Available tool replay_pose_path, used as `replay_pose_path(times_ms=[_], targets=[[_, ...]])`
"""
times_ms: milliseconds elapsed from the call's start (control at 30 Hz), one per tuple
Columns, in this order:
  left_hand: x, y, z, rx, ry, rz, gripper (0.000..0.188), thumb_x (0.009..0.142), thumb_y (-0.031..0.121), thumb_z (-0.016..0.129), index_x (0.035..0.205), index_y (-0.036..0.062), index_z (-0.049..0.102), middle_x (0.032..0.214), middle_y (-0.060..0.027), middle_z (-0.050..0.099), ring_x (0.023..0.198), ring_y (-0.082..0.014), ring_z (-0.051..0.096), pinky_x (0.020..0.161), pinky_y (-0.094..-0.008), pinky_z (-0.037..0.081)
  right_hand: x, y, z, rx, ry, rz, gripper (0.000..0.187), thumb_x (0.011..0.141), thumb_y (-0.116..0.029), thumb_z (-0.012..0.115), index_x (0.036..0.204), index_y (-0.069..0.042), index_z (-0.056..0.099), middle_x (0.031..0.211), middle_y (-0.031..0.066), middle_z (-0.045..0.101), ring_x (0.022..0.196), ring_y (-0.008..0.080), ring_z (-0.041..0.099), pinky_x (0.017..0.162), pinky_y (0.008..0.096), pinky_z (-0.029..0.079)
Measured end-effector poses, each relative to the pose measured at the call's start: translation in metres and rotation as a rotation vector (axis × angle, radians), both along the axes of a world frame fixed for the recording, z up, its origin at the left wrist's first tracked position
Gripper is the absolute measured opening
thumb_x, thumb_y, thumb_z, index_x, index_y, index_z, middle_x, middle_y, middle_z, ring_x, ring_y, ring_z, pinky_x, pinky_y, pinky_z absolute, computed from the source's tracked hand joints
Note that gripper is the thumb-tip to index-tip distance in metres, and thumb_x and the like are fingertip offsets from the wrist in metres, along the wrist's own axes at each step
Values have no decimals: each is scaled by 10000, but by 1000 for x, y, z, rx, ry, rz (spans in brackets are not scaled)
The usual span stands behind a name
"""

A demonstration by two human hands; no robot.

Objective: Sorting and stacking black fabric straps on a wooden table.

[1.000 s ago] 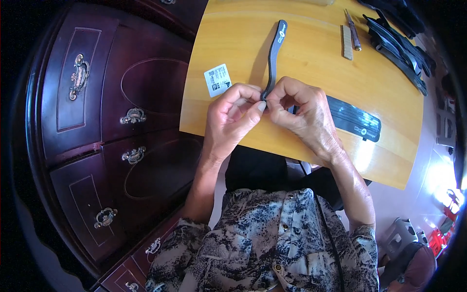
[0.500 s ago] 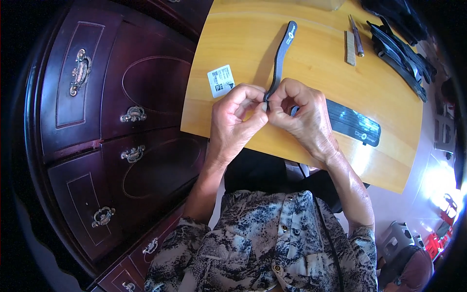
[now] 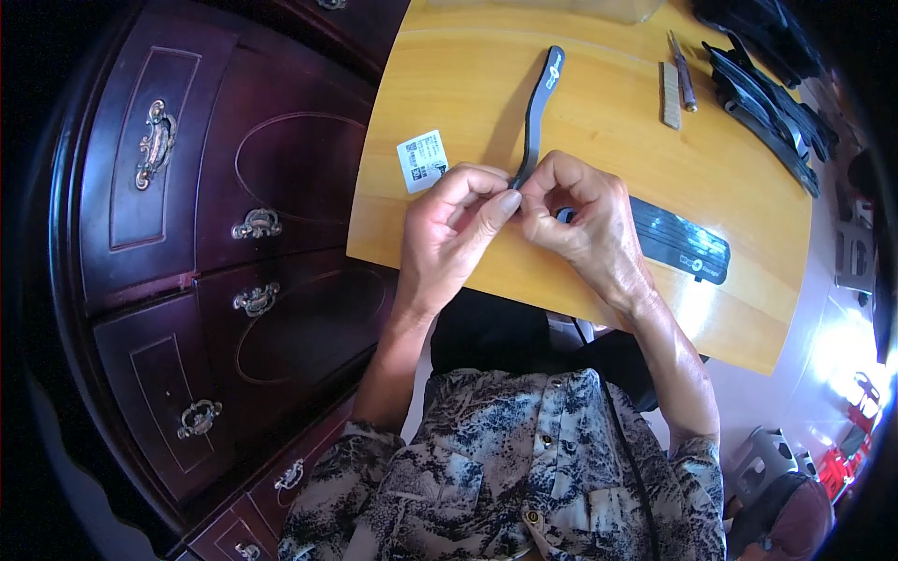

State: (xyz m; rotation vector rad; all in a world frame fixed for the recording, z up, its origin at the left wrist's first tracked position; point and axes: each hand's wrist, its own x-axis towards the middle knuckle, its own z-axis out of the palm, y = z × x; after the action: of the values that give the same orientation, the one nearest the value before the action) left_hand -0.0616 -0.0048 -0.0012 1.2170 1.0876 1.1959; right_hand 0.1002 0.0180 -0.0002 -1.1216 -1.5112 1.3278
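Observation:
A dark strap with a rounded end and light printing rises upright between my hands and leans a little to the right. My left hand pinches its lower end between thumb and forefinger. My right hand is closed on that same end, its fingertips meeting the left ones. Fingers cover the strap's lowest part. A flat, ribbed dark panel lies on the table just right of my right hand. Beside my left hand lies a white printed label.
The wooden table bears a flat tan strip, a slim pointed tool and a pile of black straps at the far right. A dark red cabinet stands at the left. Grey stools are at lower right.
My left thumb has shifted up and now lies over the strap's lower end. The strap's top has tipped slightly left and down.

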Motion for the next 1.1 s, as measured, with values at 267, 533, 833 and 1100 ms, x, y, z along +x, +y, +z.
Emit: replay_pose_path(times_ms=[267,533,833,1100], targets=[[7,-1,-12,170,187,47,64,924,38,583,935,-24,575,914,-29,604,777,-63,568,694,-207,466,-2,-1,-5,-36,36,-82,171,739,-63,700,704,-9,541,629,40,564,570,72,532,537,253,464],[3,0,-20,-107,-218,143,69,931,72,589,937,3,588,913,-21,600,827,-56,551,758,-206,450,-1,5,2,216,-55,32,165,791,-71,718,809,4,572,654,74,585,612,122,589,614,273,512],[13,-2,-13,95,19,146,73,937,59,574,931,-14,573,892,-27,578,824,-64,534,748,-211,456,0,2,2,21,55,-59,151,799,-82,715,843,39,635,710,79,656,637,94,611,603,256,511],[23,-5,-23,169,64,168,53,933,2,535,978,-20,518,1000,-49,553,809,-59,522,733,-195,454,-9,-12,-2,347,-271,-182,124,835,-50,616,885,2,515,767,135,557,714,279,577,649,375,474]])
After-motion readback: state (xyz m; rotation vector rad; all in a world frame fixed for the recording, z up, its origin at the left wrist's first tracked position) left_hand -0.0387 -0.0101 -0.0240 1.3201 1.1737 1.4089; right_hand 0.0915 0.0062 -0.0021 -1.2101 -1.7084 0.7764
